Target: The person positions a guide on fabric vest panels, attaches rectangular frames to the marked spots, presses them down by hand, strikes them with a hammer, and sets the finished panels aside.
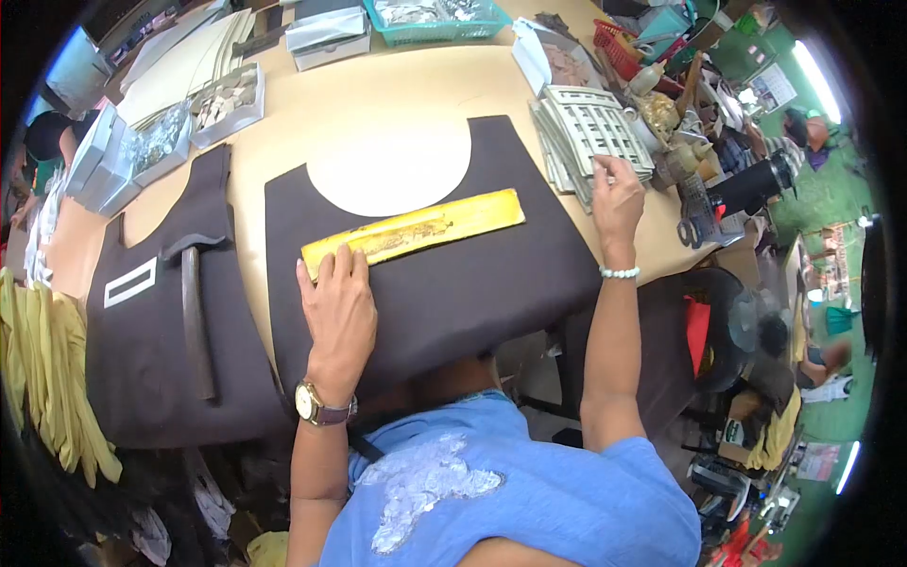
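My left hand (338,307) lies with its fingertips on the left end of a long yellow bar (416,230), worn brown along its middle. The bar rests slantwise on a dark cloth piece (453,293), just below a white rounded shape (389,161). Over the right side, my right hand (618,194) has its thumb and fingers pinched together at the lower edge of a stack of pale sheets with dark rectangular marks (590,128). Whatever is between those fingertips is too small to make out.
A hammer (196,321) and a white rectangular frame (130,283) lie on another dark piece at left. Trays of small parts (227,106) stand behind. Scissors (694,232) and a black cylinder (751,184) sit at right. Other people are farther off.
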A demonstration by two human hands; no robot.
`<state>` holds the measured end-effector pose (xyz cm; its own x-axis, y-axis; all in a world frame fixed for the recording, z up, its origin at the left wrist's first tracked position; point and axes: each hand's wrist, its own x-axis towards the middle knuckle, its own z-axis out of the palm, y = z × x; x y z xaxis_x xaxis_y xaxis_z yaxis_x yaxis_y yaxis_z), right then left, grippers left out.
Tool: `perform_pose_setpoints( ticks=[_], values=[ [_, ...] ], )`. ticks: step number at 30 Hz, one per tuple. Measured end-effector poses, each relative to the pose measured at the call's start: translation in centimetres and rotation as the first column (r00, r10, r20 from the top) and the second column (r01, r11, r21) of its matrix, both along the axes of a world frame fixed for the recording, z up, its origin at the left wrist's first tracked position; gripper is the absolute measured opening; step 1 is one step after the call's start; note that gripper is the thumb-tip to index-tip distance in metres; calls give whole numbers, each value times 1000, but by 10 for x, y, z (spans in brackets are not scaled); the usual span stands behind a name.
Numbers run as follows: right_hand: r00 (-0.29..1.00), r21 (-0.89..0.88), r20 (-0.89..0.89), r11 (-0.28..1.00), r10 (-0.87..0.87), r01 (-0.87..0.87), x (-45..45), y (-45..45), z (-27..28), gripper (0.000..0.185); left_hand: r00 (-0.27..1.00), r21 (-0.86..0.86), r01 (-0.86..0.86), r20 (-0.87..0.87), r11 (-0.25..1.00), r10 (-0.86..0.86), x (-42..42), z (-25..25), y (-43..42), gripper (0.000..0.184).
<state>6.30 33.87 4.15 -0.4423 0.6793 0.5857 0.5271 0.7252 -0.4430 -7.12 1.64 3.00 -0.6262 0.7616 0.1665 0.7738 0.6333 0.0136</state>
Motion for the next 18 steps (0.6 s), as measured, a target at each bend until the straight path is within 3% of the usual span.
perform_pose_setpoints(
  ticks=[3,9,13,18],
  values=[
    [999,11,-33,1000,4,-4,-17,40,9,17,999,37,11,-41,999,-9,-3,-6,2,34],
    [982,25,179,997,67,-73,-83,100,11,23,1000,68,1,-30,998,1,-1,-7,1,33],
    [953,-34,301,999,31,-21,-103,105,14,33,1000,49,-11,15,999,11,-1,-6,1,37],
    [904,64,429,998,-3,-27,-108,104,15,31,1000,60,-3,22,998,2,-1,-5,1,37]
  ],
)
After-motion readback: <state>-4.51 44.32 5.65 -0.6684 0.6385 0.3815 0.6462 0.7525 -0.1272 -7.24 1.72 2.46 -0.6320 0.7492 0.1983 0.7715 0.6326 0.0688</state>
